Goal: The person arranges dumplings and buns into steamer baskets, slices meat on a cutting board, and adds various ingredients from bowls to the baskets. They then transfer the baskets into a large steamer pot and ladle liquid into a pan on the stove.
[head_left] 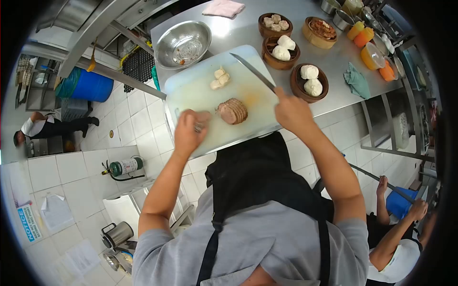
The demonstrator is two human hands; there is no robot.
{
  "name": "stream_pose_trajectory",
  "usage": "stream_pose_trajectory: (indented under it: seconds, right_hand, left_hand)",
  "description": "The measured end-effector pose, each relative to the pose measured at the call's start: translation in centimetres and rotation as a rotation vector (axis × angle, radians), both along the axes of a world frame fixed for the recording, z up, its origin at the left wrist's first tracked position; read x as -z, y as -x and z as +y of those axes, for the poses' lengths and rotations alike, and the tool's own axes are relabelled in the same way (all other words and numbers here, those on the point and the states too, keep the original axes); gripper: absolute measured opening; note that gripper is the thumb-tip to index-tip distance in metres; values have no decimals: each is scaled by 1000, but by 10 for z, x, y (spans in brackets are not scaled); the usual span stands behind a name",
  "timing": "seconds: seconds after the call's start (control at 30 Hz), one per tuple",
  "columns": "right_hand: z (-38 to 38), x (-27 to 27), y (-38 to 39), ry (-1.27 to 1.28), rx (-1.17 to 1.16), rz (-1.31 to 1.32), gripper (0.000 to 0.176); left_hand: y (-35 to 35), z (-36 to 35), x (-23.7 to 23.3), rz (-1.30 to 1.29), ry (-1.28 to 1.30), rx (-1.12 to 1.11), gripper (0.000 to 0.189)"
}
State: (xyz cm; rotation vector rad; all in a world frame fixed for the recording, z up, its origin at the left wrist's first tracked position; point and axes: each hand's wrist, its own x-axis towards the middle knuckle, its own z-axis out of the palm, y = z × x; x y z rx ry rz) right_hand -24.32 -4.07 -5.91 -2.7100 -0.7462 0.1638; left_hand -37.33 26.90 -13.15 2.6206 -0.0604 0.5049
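My right hand (292, 110) is wrapped round the handle of a long knife (255, 70). Its blade points up and left over the white cutting board (183, 90). Toward the board's near side lies a piece of browned meat (232, 111), cut into several slices that stay together. My left hand (191, 131) is over the board's left side, apart from the meat. Its fingers look curled but are blurred; a small greyish spot shows among them, and I cannot make out what it is. Farther back on the board sit several pale, dough-like pieces (220, 79).
A steel bowl (167, 45) stands behind the board at left. Bamboo steamers with white buns (310, 71) and dumplings (275, 22) line the right, near a green cloth (356, 81) and sauce bottles (363, 36). A person (396, 257) grips a pole at lower right.
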Motion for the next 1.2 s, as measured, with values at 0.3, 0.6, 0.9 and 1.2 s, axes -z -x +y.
stream_pose_trajectory:
  seconds: [0.3, 0.6, 0.9, 1.2]
  right_hand:
    - [49, 92, -8, -79, -43, -470, 29]
    - [114, 68, 8, -71, -82, 277, 86]
    - [117, 76, -10, -9, -193, 253, 85]
    - [99, 87, -24, -331, -312, 545, 62]
  left_hand:
    - [-65, 49, 36, 188, 80, 31, 36]
    - [-37, 57, -80, 253, 90, 204, 78]
    - [6, 63, -475, -701, -195, 244, 32]
    - [-84, 97, -647, -219, -345, -241, 45]
